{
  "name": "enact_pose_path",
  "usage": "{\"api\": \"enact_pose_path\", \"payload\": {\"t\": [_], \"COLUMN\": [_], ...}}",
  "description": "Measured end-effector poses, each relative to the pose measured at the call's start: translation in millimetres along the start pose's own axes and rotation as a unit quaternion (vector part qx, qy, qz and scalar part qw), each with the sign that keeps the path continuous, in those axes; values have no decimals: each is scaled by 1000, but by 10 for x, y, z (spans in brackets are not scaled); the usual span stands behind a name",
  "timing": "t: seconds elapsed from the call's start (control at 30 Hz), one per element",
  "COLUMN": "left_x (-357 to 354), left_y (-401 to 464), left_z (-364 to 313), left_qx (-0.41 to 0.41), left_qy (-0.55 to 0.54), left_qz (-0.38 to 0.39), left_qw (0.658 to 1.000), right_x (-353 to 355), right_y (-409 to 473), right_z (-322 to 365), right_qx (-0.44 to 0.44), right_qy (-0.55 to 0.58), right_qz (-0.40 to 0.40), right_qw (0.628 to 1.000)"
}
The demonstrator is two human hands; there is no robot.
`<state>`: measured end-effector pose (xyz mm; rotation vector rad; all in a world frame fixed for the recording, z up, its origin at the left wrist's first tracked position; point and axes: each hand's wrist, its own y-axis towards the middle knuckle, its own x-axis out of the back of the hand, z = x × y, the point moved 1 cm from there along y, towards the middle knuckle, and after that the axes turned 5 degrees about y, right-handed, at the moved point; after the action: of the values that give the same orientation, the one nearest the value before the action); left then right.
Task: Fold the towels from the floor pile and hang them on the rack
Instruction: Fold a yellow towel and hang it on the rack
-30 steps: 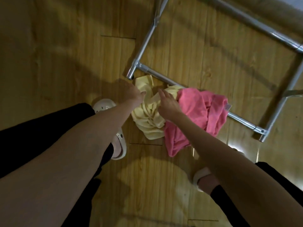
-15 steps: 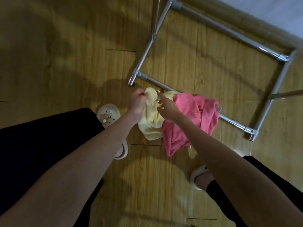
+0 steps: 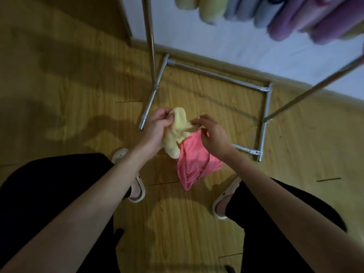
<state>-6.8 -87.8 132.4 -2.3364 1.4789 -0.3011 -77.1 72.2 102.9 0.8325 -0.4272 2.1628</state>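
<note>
Both hands have lifted the yellow towel (image 3: 178, 133) off the floor; left hand (image 3: 157, 125) grips it, right hand (image 3: 211, 133) pinches its three o'clock edge. The bunched cloth may snag the pink towel (image 3: 195, 164) beneath, dragging it along.

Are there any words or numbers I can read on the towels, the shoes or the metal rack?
None: no words, numbers or signs can be read anywhere.
Yellow towel: plain, no label showing.
Pink towel: plain, no readable tag.
Rack: bare metal tubes.
Sandals: no brand visible.
Hanging towels: blurred, nothing legible.
</note>
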Motion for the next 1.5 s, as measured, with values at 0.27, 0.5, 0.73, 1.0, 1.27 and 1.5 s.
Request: {"api": "enact_pose_path", "payload": {"t": [0.27, 0.5, 0.73, 1.0, 1.27, 1.5], "left_x": [-47, -146, -249, -129, 51, 171], "left_y": [-712, -1356, -1777, -2264, -2348, -2082], "left_z": [-1106, -1984, -2454, -2619, -2271, -2058], "left_qx": [-114, -205, -311, -366, -378, -307], "left_qy": [-1, 36, 172, 162, 366, 384], "left_qz": [92, 154, 104, 122, 156, 92], "left_qw": [989, 966, 929, 908, 836, 866], "right_x": [1080, 1971, 2459, 2461, 2393, 2387], "right_y": [-533, -1018, -1246, -1237, -1323, -1485], "right_z": [850, 1963, 2748, 3060, 3085, 2843], "right_qx": [119, 195, 235, 240, 222, 178], "right_qy": [-5, 50, 111, 85, 100, 87], "right_qz": [-189, -316, -335, -331, -335, -361], "right_qw": [975, 927, 906, 908, 910, 911]}}
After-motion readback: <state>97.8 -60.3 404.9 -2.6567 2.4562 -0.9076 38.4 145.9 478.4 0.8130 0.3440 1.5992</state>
